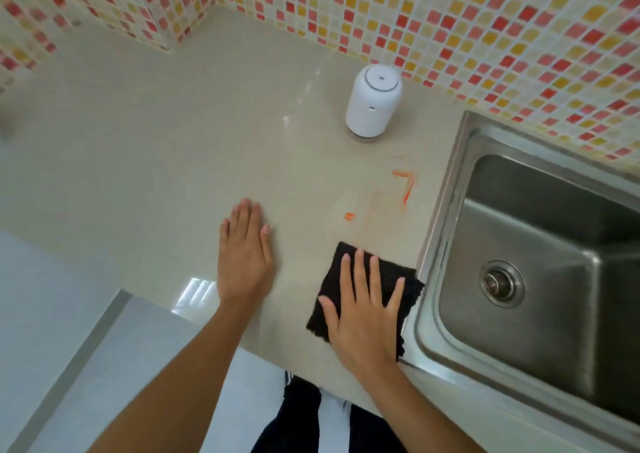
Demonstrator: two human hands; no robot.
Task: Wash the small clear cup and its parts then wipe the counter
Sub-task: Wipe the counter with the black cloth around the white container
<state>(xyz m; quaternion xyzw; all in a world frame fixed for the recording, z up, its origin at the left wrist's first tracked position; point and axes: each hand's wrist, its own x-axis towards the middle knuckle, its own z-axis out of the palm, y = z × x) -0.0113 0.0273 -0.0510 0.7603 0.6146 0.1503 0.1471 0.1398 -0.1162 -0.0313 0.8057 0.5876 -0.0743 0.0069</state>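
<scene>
R hand [363, 317] flat atop cloth [391, 279]

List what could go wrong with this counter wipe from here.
1. The orange streaks and the spot lie beyond the black cloth under the right hand; a short stroke may miss or smear them.
2. A longer stroke might knock the white device.

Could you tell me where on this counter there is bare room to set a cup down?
Bare counter spreads left of the white canister, back to the tiled wall. Tighter by the sink: orange smears, right hand pressing the black cloth, left hand flat beside it.
</scene>
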